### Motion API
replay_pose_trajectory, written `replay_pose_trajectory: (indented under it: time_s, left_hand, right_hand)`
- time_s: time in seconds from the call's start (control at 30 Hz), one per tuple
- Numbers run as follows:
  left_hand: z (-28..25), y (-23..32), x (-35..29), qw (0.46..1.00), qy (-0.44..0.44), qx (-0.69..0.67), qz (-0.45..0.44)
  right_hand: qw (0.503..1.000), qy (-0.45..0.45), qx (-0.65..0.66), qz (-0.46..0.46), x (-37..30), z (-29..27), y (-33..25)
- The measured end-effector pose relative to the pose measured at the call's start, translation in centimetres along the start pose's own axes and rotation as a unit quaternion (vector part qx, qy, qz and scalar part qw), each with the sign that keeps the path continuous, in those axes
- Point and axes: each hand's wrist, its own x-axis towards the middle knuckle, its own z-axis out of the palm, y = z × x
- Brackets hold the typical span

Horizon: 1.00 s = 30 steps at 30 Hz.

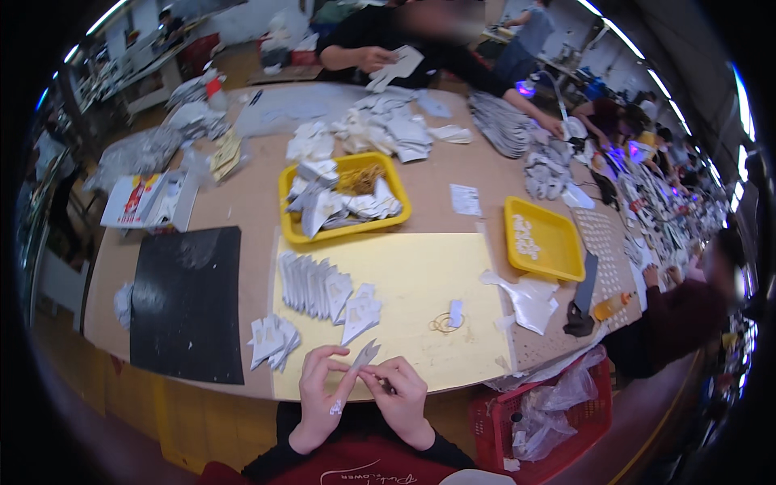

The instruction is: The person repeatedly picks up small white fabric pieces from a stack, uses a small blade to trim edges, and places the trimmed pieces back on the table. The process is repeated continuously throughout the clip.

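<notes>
Just past the table's near edge, my left hand and my right hand pinch a small greyish-white cut piece between their fingertips. The piece stands up, tilted, with its forked end away from me. On the yellow sheet lies a fanned row of similar pieces. Closer to my left hand are a loose pile of these pieces and another pile at the sheet's left edge. Right of my hands, thin rubber bands lie beside a small whitish slip.
A yellow tray holds bundled pieces and rubber bands; another yellow tray holds small white bits. A black mat lies left. Across the table, a person holds white pieces. A red crate with plastic bags stands below right.
</notes>
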Motion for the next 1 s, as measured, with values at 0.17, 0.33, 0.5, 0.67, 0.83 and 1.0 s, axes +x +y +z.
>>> replay_pose_trajectory:
  time_s: [0.17,0.33,0.5,0.67,0.83,1.0]
  left_hand:
    - [0.3,1.0,-1.9,1.000,-0.012,0.015,0.024]
    - [0.3,1.8,-3.0,0.999,-0.042,0.009,0.015]
    - [-0.3,1.7,-3.2,0.999,-0.031,0.036,0.018]
    - [-0.4,1.0,-3.4,0.996,-0.026,0.078,0.023]
    - [-1.0,0.9,-3.5,0.991,-0.001,0.130,0.025]
    - [-1.6,0.3,-3.2,0.988,-0.001,0.149,0.032]
  right_hand:
    - [1.000,0.018,0.023,0.011,-1.3,-1.1,-0.3]
    - [0.996,0.000,0.066,0.064,-2.9,-2.0,0.4]
    - [0.987,-0.025,0.138,0.078,-4.2,-2.3,0.3]
    - [0.991,-0.074,0.046,-0.105,-4.9,-2.2,-2.0]
    - [0.978,-0.100,0.012,-0.184,-5.0,-0.9,-1.9]
    - [0.967,-0.120,-0.035,-0.222,-4.6,-0.7,-1.7]
